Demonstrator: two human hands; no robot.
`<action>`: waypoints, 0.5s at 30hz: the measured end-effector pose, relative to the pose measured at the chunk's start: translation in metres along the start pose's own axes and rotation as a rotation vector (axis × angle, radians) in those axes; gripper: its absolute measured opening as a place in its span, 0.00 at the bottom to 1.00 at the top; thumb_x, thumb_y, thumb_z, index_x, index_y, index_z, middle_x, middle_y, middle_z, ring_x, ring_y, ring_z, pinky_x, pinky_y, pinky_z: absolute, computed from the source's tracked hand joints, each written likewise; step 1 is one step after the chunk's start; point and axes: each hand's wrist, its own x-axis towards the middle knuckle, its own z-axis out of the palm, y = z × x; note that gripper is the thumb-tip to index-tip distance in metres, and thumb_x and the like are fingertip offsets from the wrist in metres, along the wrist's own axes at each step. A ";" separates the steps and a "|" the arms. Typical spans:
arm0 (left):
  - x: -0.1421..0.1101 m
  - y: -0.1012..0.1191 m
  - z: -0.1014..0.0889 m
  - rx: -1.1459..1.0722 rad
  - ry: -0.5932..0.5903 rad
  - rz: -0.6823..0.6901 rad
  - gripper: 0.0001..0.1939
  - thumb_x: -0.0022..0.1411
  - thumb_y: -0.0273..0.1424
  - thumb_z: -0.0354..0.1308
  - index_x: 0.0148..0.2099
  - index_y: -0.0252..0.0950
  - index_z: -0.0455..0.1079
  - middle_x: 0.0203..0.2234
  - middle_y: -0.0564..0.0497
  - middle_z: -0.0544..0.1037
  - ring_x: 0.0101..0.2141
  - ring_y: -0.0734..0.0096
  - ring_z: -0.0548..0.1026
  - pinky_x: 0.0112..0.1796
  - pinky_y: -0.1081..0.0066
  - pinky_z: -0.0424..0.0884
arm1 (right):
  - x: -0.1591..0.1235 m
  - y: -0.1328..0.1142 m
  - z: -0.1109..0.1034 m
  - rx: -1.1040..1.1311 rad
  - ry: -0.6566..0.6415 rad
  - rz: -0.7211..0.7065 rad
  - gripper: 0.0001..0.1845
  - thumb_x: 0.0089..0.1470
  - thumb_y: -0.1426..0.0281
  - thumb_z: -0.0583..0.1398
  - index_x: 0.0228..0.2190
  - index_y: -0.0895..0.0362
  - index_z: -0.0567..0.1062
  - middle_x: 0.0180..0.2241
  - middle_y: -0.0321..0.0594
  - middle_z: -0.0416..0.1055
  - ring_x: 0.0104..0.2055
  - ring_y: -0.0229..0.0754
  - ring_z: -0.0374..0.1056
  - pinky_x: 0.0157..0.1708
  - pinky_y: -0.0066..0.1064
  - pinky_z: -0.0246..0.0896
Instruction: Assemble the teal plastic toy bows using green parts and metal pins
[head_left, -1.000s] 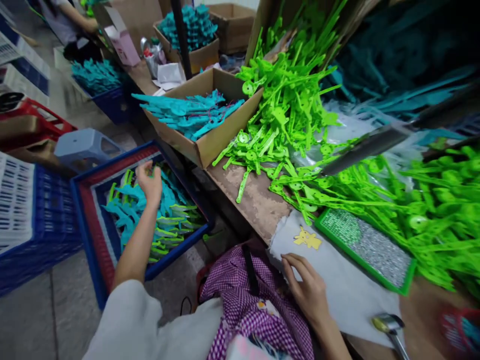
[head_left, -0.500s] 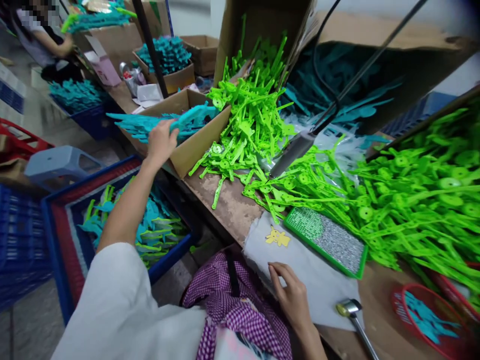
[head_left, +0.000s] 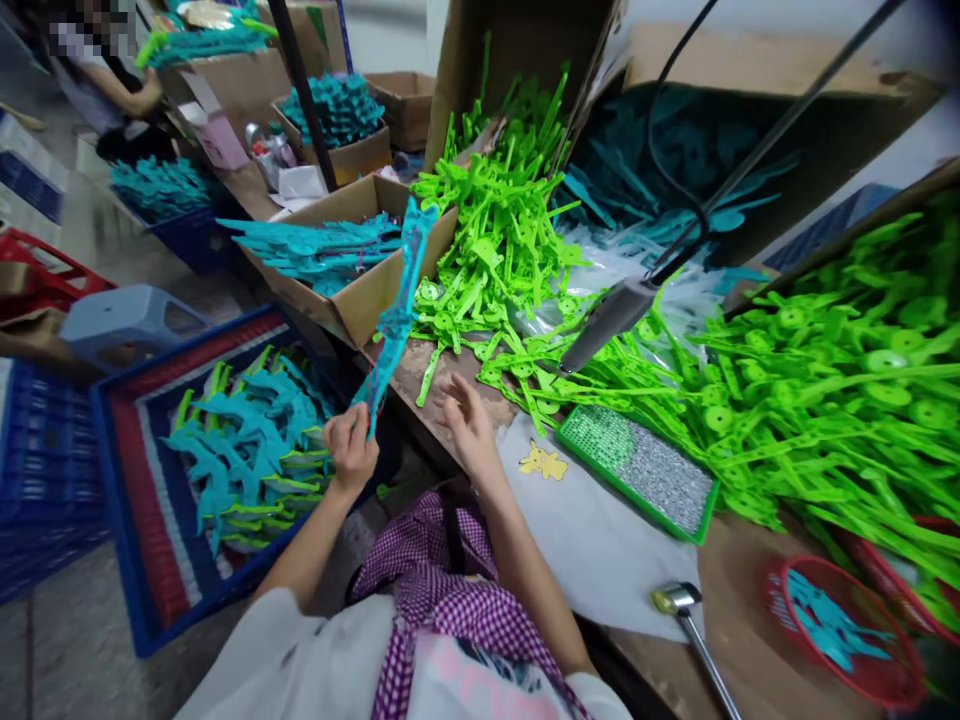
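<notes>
My left hand (head_left: pixel 351 447) is closed around the lower end of a long turquoise plastic piece (head_left: pixel 397 320), which stands up at a slant over the table's edge. Thin reddish strands show along that piece. To its right, my right hand (head_left: pixel 469 420) is raised with fingers apart, holding nothing. Behind the piece, a cardboard box (head_left: pixel 367 305) holds more turquoise pieces (head_left: pixel 315 245) like it. Below my left hand, on the left, a blue crate (head_left: pixel 124 530) contains turquoise and lime-green parts (head_left: pixel 255 430).
Lime-green plastic parts (head_left: pixel 502 230) cover much of the table. A grey handheld tool (head_left: pixel 611 318) hangs above them. Nearby are a green tray (head_left: pixel 701 530) of small metal bits, a white cloth (head_left: pixel 592 555), a metal hammer-like tool (head_left: pixel 686 600) and a red basket (head_left: pixel 911 670). Another person (head_left: pixel 112 85) is at far left.
My left hand has taken a turquoise piece out of the cardboard box and moved it down towards me. My right hand has moved left and up from the cloth, its fingers opening.
</notes>
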 end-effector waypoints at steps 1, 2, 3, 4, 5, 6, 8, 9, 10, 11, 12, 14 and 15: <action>-0.017 0.005 -0.004 -0.006 -0.022 0.076 0.18 0.71 0.35 0.50 0.53 0.33 0.77 0.38 0.36 0.82 0.40 0.56 0.81 0.47 0.56 0.69 | 0.000 0.005 0.005 0.045 0.006 0.008 0.47 0.53 0.39 0.60 0.64 0.53 0.62 0.63 0.53 0.67 0.58 0.49 0.72 0.53 0.41 0.72; -0.031 0.012 -0.009 -0.023 -0.042 0.146 0.16 0.71 0.33 0.51 0.53 0.34 0.77 0.38 0.37 0.82 0.40 0.57 0.81 0.46 0.57 0.69 | -0.001 0.010 0.009 0.079 0.018 0.007 0.49 0.51 0.39 0.61 0.65 0.52 0.60 0.64 0.52 0.65 0.61 0.50 0.69 0.56 0.43 0.71; -0.043 0.019 -0.014 -0.048 -0.061 0.211 0.15 0.70 0.31 0.52 0.53 0.35 0.76 0.38 0.39 0.82 0.40 0.59 0.81 0.46 0.59 0.69 | -0.002 0.014 0.011 0.105 0.036 0.004 0.50 0.51 0.40 0.62 0.65 0.52 0.59 0.65 0.51 0.65 0.62 0.50 0.68 0.58 0.44 0.69; -0.051 0.027 -0.021 -0.077 -0.089 0.260 0.15 0.70 0.29 0.53 0.55 0.37 0.76 0.40 0.40 0.82 0.41 0.59 0.81 0.47 0.60 0.69 | -0.004 0.017 0.012 0.126 0.062 0.008 0.47 0.51 0.41 0.63 0.64 0.53 0.61 0.63 0.50 0.66 0.63 0.50 0.67 0.60 0.45 0.68; -0.057 0.036 -0.028 -0.110 -0.132 0.289 0.16 0.69 0.29 0.55 0.57 0.39 0.74 0.42 0.41 0.81 0.43 0.59 0.81 0.48 0.60 0.69 | -0.006 0.021 0.010 0.145 0.091 0.022 0.44 0.52 0.42 0.62 0.62 0.53 0.63 0.61 0.48 0.69 0.63 0.50 0.67 0.60 0.46 0.68; -0.060 0.044 -0.036 -0.146 -0.188 0.291 0.18 0.68 0.30 0.58 0.59 0.40 0.72 0.44 0.41 0.80 0.45 0.58 0.80 0.49 0.60 0.70 | -0.010 0.024 0.006 0.166 0.115 0.049 0.40 0.53 0.43 0.62 0.59 0.52 0.65 0.59 0.47 0.71 0.62 0.50 0.68 0.59 0.46 0.69; -0.059 0.060 -0.051 -0.209 -0.317 0.221 0.31 0.63 0.36 0.66 0.66 0.41 0.65 0.51 0.38 0.76 0.52 0.52 0.77 0.53 0.57 0.70 | -0.019 0.029 -0.007 0.216 0.121 0.127 0.34 0.54 0.45 0.62 0.55 0.51 0.68 0.54 0.44 0.75 0.59 0.51 0.71 0.53 0.46 0.74; -0.055 0.067 -0.059 -0.231 -0.385 0.154 0.39 0.59 0.40 0.70 0.69 0.39 0.61 0.55 0.36 0.73 0.56 0.48 0.74 0.55 0.54 0.70 | -0.025 0.031 -0.016 0.240 0.116 0.165 0.32 0.54 0.46 0.62 0.53 0.50 0.69 0.52 0.43 0.77 0.57 0.51 0.73 0.49 0.45 0.76; -0.047 0.074 -0.064 -0.256 -0.456 0.078 0.46 0.55 0.43 0.72 0.70 0.38 0.58 0.59 0.33 0.69 0.59 0.44 0.71 0.57 0.51 0.68 | -0.030 0.031 -0.025 0.260 0.117 0.193 0.30 0.54 0.46 0.62 0.52 0.49 0.69 0.49 0.42 0.78 0.56 0.52 0.74 0.46 0.44 0.77; -0.037 0.079 -0.068 -0.289 -0.546 0.007 0.49 0.53 0.45 0.73 0.71 0.37 0.57 0.61 0.32 0.67 0.62 0.41 0.68 0.59 0.48 0.66 | -0.034 0.031 -0.035 0.277 0.122 0.208 0.30 0.53 0.47 0.63 0.51 0.49 0.69 0.48 0.42 0.78 0.54 0.52 0.75 0.43 0.44 0.78; -0.024 0.084 -0.069 -0.339 -0.669 -0.052 0.49 0.53 0.45 0.73 0.70 0.37 0.58 0.62 0.33 0.66 0.63 0.41 0.67 0.61 0.47 0.65 | -0.037 0.030 -0.044 0.289 0.131 0.210 0.30 0.52 0.47 0.63 0.51 0.49 0.69 0.47 0.42 0.79 0.52 0.52 0.76 0.41 0.43 0.79; 0.005 0.096 -0.061 -0.522 -0.964 -0.128 0.43 0.55 0.42 0.72 0.69 0.39 0.61 0.61 0.39 0.70 0.61 0.46 0.69 0.61 0.51 0.66 | -0.039 0.025 -0.062 0.292 0.158 0.185 0.30 0.51 0.47 0.64 0.51 0.49 0.69 0.47 0.43 0.79 0.50 0.52 0.77 0.39 0.43 0.79; 0.019 0.104 -0.053 -0.627 -1.086 -0.159 0.42 0.55 0.41 0.72 0.68 0.40 0.61 0.60 0.41 0.71 0.61 0.48 0.70 0.61 0.53 0.66 | -0.038 0.022 -0.071 0.282 0.171 0.171 0.31 0.51 0.47 0.64 0.51 0.49 0.70 0.47 0.44 0.79 0.49 0.52 0.77 0.38 0.42 0.79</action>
